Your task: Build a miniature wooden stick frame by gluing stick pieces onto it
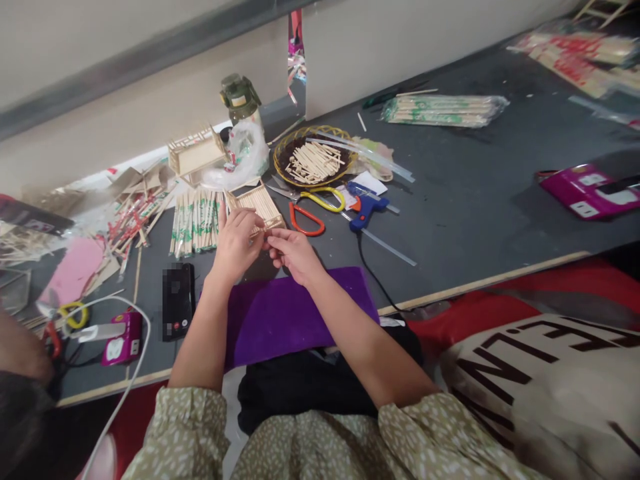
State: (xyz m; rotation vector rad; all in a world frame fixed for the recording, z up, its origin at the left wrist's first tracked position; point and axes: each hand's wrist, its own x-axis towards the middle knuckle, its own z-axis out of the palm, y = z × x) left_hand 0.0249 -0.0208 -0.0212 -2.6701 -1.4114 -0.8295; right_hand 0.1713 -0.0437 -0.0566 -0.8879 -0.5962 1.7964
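Note:
My left hand [237,239] is closed on the near edge of a small model made of wooden sticks [260,203], with a slatted base and a raised railing. My right hand [295,253] is pinched at the model's near corner, its fingertips almost meeting those of the left; what lies between them is too small to make out. Just beyond the hands are scissors with red and yellow handles [307,230] and a blue glue gun [367,205]. A purple cloth [280,320] lies beneath my forearms.
A woven basket [277,157] holds short sticks. Wrapped chopsticks [195,223] lie at left, near a second stick model [200,155], a bottle [240,100] and a phone [179,300]. A glue gun cord [373,273] crosses the table edge. Another person's arm [23,347] is at far left.

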